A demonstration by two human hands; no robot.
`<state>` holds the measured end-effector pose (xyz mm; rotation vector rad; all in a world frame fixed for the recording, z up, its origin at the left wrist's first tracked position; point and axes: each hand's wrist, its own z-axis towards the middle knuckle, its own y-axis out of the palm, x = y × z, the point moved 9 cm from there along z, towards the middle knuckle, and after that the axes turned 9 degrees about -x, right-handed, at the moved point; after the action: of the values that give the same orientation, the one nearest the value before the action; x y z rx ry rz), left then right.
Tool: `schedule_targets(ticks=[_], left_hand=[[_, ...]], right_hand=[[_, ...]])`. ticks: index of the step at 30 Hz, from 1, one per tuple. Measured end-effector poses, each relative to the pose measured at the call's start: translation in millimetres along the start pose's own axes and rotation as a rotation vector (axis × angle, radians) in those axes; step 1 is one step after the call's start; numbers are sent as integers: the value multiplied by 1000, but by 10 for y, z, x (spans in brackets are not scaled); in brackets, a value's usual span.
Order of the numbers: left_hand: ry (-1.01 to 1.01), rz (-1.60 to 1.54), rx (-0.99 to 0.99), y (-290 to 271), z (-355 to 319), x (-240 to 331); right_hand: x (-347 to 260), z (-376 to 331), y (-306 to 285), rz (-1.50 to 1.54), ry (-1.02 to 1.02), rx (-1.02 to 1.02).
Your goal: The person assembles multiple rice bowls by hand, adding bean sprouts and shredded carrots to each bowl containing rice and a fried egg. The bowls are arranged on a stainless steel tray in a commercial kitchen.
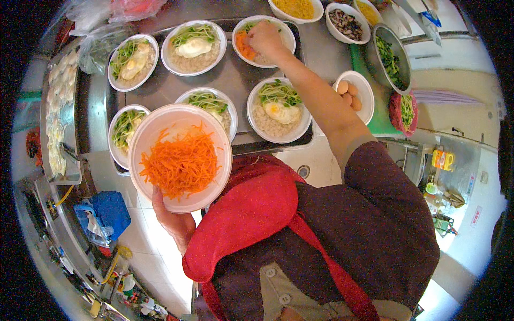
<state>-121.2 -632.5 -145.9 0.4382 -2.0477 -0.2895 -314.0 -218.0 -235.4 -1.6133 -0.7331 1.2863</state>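
My left hand (174,219) grips the lower rim of a large white bowl (140,184) from below, tilted toward me. A heap of shredded carrot (182,163) lies in it. Across the tray, my right hand (264,38) is inside the far right white bowl (292,40), fingers bunched and pointing down at a small pile of carrot shreds (244,45). Its fingertips are partly hidden. Greens show behind that hand. On the metal tray (235,85) stand several other white bowls of pale grain, green sprouts and fried egg, such as the near right one (279,120).
Beyond the tray's right end are a bowl of brown eggs (350,96), a metal bowl of greens (391,61), a bowl of dark sliced food (345,24) and a yellow-filled bowl (294,8). A long pan of fried eggs (61,107) lies left, near plastic bags (104,48).
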Motion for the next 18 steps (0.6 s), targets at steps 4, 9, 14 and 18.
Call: schedule_targets(ticks=[4, 9, 14, 18], left_hand=[[5, -26, -4, -55, 7, -34], [6, -29, 18, -40, -22, -53], [6, -52, 4, -73, -8, -130], [2, -47, 29, -25, -64, -120]], right_hand=[[-91, -110, -32, 31, 10, 37], [-180, -114, -45, 89, -137, 104], [-201, -198, 28, 130, -240, 111], [-218, -309, -138, 194, -182, 89]])
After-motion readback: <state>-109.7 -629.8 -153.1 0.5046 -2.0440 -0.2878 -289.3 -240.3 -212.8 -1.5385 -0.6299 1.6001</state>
